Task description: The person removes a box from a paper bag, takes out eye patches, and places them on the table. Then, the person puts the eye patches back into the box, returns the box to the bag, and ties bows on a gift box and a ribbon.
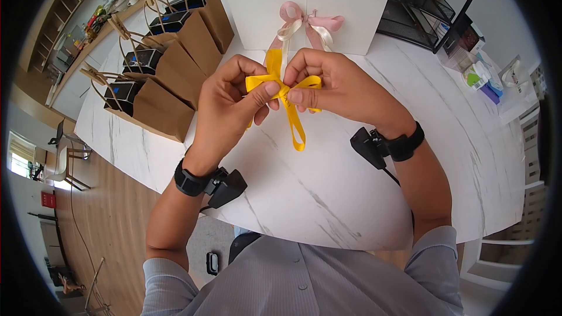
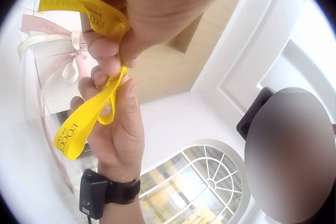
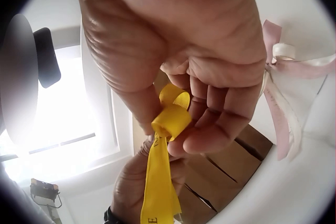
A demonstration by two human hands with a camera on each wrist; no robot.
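Observation:
Yellow printed ribbon [image 1: 297,131] is knotted into a small bow held up between both hands, over the marble-patterned table [image 1: 281,199]. My left hand [image 1: 231,95] pinches the bow's left side near the knot, thumb on top and fingers curled behind. On the other side, my right hand [image 1: 338,86] pinches the right loop between thumb and fingers, close to the knot. One tail hangs toward me, and another strip stands up behind the knot. In the left wrist view, dark lettering shows on a ribbon loop [image 2: 76,132]. Fingers partly hide the knot.
Behind the hands stands a white box [image 1: 257,9] with a pink and cream bow [image 1: 325,23]. Several brown paper bags [image 1: 167,111] line the table's left side. A black mesh rack [image 1: 418,11] sits at the back right, near small packages [image 1: 477,76].

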